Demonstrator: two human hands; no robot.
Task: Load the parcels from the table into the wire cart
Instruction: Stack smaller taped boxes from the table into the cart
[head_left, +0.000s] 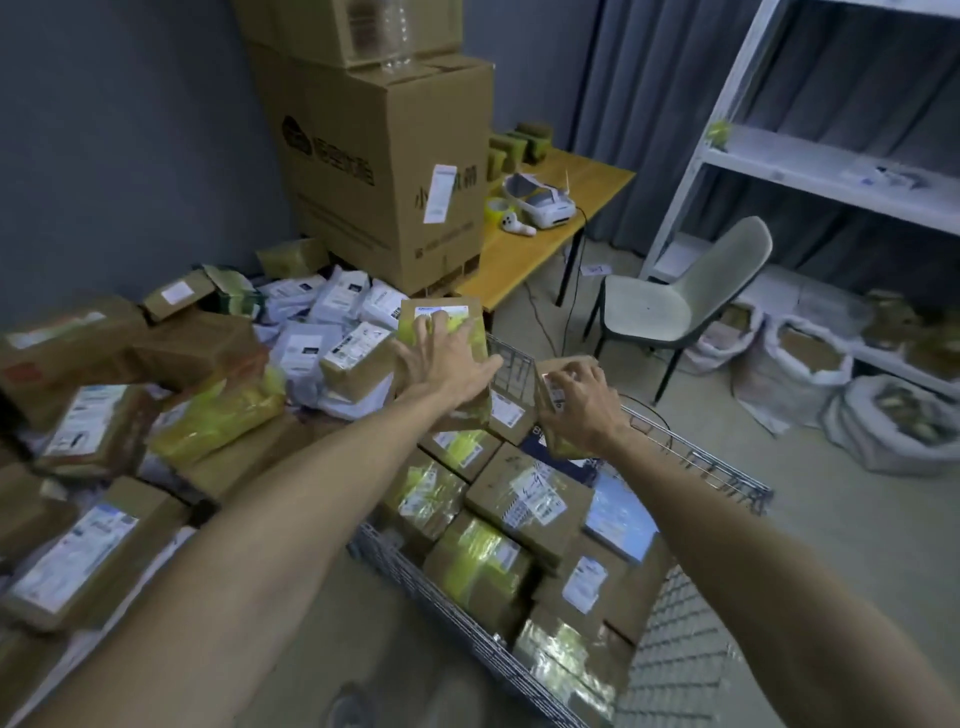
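view: head, the only one
left hand (444, 361): palm flat, fingers spread straight over the face of the taped parcel (452, 314); pressing it, not curled round it
why: my guess is that the flat palm steadies it, tilted, against the far end of the cart
right hand (579, 402): fingers curled over the top of the small parcel (550, 376), gripping it
why: small enough for one hand, held just above the load, likely to drop into the far-end gap
wire cart (696, 457): in front of me, right of the pile, rim touching the heap's edge
cart load (530, 499): parcels packed flat, side by side, close to rim height
table pile (208, 405): the parcels not yet loaded, left of the cart, heaped loosely
count, hands: 2, both busy
count, parcels in hand: 2, one each
count, parcels in cart: at least 8 showing; lower layers hidden
count, pile: well over a dozen boxes and mailer bags; exact number can't tell
count, other: 1 chair (654, 306), 2 stacked cartons (384, 171), at least 3 sacks (800, 358)
progress: cart looks near full, pile still large
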